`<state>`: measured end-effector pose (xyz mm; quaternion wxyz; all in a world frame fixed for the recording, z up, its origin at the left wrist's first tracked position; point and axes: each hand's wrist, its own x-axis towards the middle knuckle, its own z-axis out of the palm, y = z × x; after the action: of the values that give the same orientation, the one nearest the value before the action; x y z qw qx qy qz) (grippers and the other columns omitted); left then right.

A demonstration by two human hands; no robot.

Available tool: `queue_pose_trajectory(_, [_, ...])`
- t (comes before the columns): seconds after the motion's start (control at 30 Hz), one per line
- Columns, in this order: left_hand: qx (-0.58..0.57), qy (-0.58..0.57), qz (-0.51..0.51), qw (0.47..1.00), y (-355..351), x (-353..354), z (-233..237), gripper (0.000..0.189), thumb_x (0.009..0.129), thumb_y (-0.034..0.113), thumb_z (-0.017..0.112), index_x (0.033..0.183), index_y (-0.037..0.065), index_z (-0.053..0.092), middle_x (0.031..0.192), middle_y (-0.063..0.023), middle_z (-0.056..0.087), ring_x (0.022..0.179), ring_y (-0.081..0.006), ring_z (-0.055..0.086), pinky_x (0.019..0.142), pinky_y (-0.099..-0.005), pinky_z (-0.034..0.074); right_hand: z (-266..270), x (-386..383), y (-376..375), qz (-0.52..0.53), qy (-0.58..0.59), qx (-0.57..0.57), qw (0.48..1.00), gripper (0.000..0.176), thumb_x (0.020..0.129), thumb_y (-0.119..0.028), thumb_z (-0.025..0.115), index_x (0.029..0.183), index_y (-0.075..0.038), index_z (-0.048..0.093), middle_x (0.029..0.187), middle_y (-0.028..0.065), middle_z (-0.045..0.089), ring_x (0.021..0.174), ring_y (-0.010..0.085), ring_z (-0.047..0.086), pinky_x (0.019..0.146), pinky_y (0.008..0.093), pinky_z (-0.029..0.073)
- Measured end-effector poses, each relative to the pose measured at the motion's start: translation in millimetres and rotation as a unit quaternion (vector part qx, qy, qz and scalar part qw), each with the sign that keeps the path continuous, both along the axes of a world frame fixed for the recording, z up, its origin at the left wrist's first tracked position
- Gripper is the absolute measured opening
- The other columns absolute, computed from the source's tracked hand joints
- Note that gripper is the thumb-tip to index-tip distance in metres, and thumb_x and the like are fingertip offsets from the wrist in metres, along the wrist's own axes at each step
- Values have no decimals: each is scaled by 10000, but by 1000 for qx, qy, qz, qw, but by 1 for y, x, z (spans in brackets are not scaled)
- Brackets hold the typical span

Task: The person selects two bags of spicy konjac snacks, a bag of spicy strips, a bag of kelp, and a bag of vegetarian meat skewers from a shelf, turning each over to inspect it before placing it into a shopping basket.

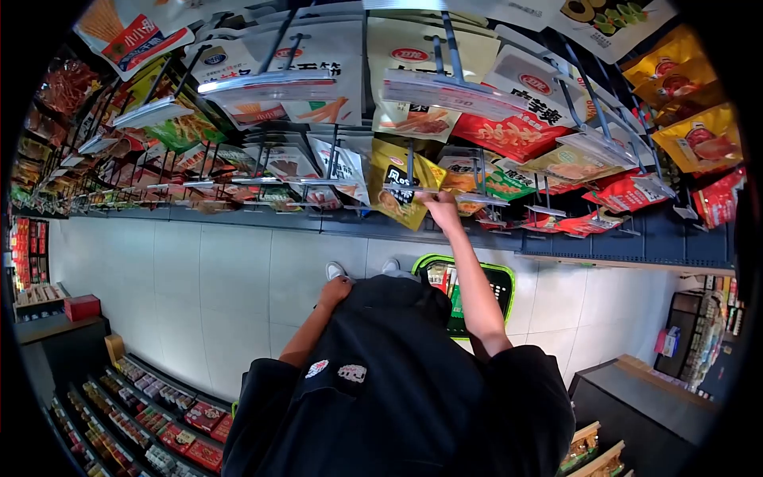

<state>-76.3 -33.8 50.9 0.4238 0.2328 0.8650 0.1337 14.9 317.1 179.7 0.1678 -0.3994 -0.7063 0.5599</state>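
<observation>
My right hand (442, 210) reaches up to the shelf rack. Its fingers are closed at the right edge of a yellow snack bag (400, 189), which hangs tilted on a metal hook with a price-tag strip across its front. My left hand (337, 291) is low beside my dark clothing, near my white shoe; its back faces me and its fingers are mostly hidden. On the floor under my right forearm stands a black shopping basket with a bright green rim (510, 288), holding several colourful packets (455, 300).
The hanging rack spans the view ahead, with white bags (322, 63), a red bag (509, 137) and yellow bags (703, 139) on protruding hooks. Pale floor tiles (230, 270) lie below. Behind me are lower-left shelves (159, 405) and a dark counter (628, 405).
</observation>
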Motion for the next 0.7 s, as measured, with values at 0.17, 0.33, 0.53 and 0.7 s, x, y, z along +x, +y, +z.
queue_pose_trajectory(0.17, [15, -23, 5, 1000, -3, -15, 8, 377, 808, 365, 465, 1029, 117, 644, 1040, -205, 612, 996, -382, 568, 884, -418, 443, 25, 26, -31, -38, -32, -13, 999, 333, 816, -296, 664, 850, 33, 630, 738, 26, 621, 651, 40, 497, 572, 230, 400])
queue_pose_trajectory(0.33, [35, -66, -3, 997, -14, -28, 7, 389, 817, 371, 474, 1067, 119, 632, 1088, -197, 598, 1031, -384, 550, 904, -408, 431, 51, 30, -66, -149, 102, -119, 976, 256, 872, -249, 603, 962, -10, 623, 819, -13, 614, 690, 29, 494, 600, 209, 402])
queue_pose_trajectory(0.53, [133, -147, 102, 975, 2, -43, 45, 464, 871, 426, 447, 1140, 79, 596, 1095, -188, 609, 1052, -321, 561, 934, -376, 403, 84, 29, -104, -215, 126, -203, 947, 253, 878, -224, 594, 987, 3, 621, 876, 5, 622, 773, 55, 540, 691, 217, 429])
queue_pose_trajectory(0.7, [234, -482, 239, 810, 41, -64, 173, 547, 919, 477, 384, 1223, 42, 517, 1156, -121, 584, 1034, -243, 569, 932, -389, 401, 108, 22, -142, -284, 147, -300, 899, 236, 873, -202, 593, 1021, -19, 591, 929, 47, 640, 803, 121, 604, 726, 256, 477])
